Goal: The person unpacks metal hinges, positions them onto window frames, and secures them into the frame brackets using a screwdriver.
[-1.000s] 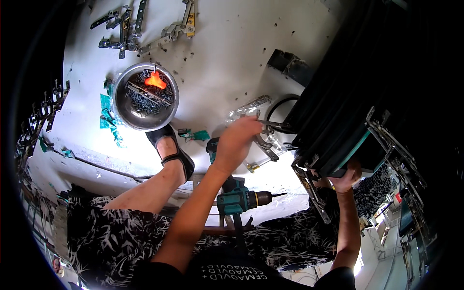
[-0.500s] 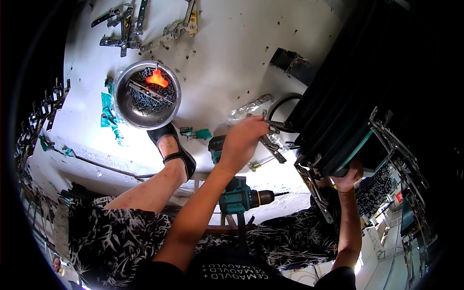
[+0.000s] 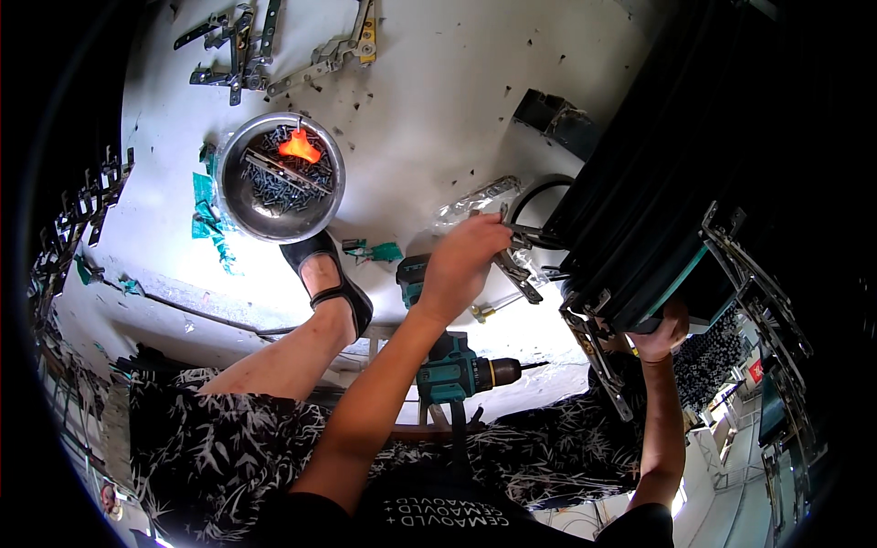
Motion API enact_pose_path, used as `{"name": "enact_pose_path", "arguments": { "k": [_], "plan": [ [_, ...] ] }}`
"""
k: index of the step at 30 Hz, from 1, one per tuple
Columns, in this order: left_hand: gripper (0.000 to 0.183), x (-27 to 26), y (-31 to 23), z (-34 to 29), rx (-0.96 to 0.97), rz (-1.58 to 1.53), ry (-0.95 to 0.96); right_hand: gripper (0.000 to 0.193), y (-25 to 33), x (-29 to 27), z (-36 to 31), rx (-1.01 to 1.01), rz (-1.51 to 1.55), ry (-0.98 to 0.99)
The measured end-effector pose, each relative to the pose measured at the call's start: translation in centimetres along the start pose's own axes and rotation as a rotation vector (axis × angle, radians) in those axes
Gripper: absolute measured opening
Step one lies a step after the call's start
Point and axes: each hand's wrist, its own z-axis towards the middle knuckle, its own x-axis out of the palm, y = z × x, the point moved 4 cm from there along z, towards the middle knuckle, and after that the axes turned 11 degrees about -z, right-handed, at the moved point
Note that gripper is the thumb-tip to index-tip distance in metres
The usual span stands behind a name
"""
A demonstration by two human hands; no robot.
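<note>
In front of me, my left hand (image 3: pixel 464 263) is closed, its fingertips pinching a metal window hinge (image 3: pixel 519 278) with hinged bars. The hinge meets the edge of a stack of long black frame profiles (image 3: pixel 630 210). My right hand (image 3: pixel 663 334) is wrapped round the near end of a profile with a green strip along it, and some of its fingers are hidden behind that piece. Another hinge (image 3: pixel 596 352) hangs from the profiles between my hands. More linked hinges (image 3: pixel 754 279) stick out from the stack's right side.
A steel bowl (image 3: pixel 233 196) of dark screws holds an orange piece and a metal strip. A teal cordless drill (image 3: pixel 448 373) lies by my lap. Loose hinges (image 3: pixel 239 55) lie at the far left, a dark profile offcut (image 3: pixel 555 123) farther back, and a clear plastic bag (image 3: pixel 475 201) near my left hand.
Almost nothing differs. The whole view has shifted very slightly, and both hands keep their grips on the hinge and the frame profile.
</note>
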Motion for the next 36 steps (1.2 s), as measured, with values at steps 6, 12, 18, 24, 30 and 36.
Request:
{"name": "enact_pose_path", "arguments": {
  "k": [6,12,18,24,30,36],
  "plan": [
    [0.028,0.2,0.2,1.1,-0.007,-0.019,0.119,0.077,0.2,0.1,0.6,-0.018,0.015,-0.003],
    [0.029,0.6,0.5,0.9,0.003,-0.058,0.058,0.078,0.3,-0.1,0.6,-0.015,0.014,-0.004],
    [0.032,2.8,0.5,1.2,0.001,-0.151,0.088,0.080,0.3,0.0,0.7,-0.027,0.040,-0.007],
    [0.036,3.2,0.5,1.4,0.017,-0.109,0.084,0.084,0.3,0.0,0.8,-0.021,0.066,-0.023],
    [0.031,2.6,-5.2,3.0,-0.041,0.146,0.347,0.085,-0.2,0.0,0.4,-0.042,0.053,-0.034],
    [0.022,2.9,-4.8,2.1,0.028,-0.007,0.449,0.083,0.5,0.0,1.6,-0.020,0.061,-0.060]
  ]
}}
